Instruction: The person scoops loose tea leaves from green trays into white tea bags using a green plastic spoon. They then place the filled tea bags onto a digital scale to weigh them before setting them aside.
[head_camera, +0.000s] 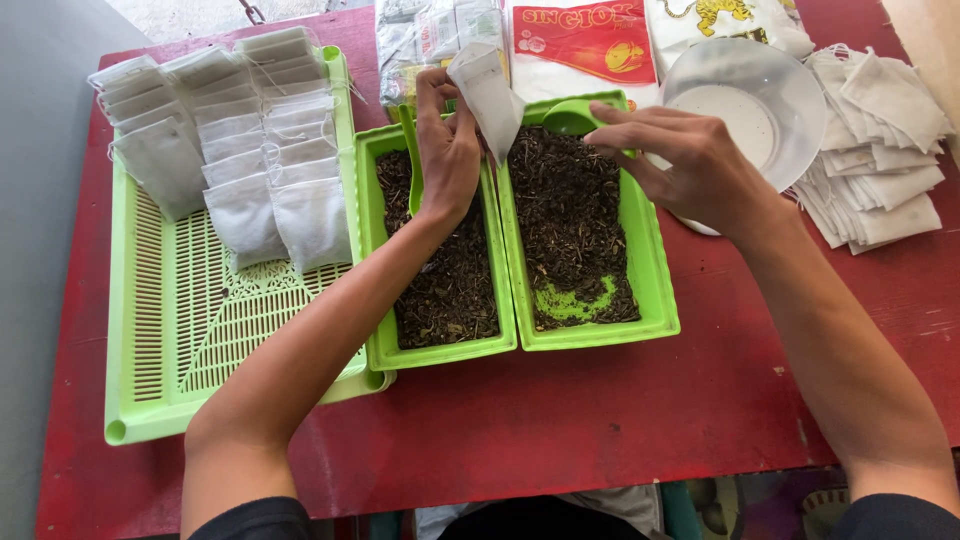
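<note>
Head view looks straight down on a red desk whose paint is worn and scuffed, with a grey floor or wall strip along its left edge and a pale concrete patch beyond its far edge. Taking the right green tub of dark loose tea as the landmark: the left hand sits just left of it, over the seam with the twin left green tub, fingers closed around a small white filter bag held with its mouth tilted towards the right. The right hand hovers over the landmark tub's far right corner, pinching a green scoop whose bowl points at the bag; scoop and bag are near each other, and I cannot tell whether they touch. Tea in the landmark tub is thinned near its front, baring a green patch of the bottom. Far left of the tub lies a slatted green tray with rows of filled white bags across its far half. Just right of the tub, partly under the right wrist, stands a clear round bowl. Further right is a loose heap of empty white bags. Beyond the tub, at the desk's far edge, lie printed packets in red, white and clear plastic
</note>
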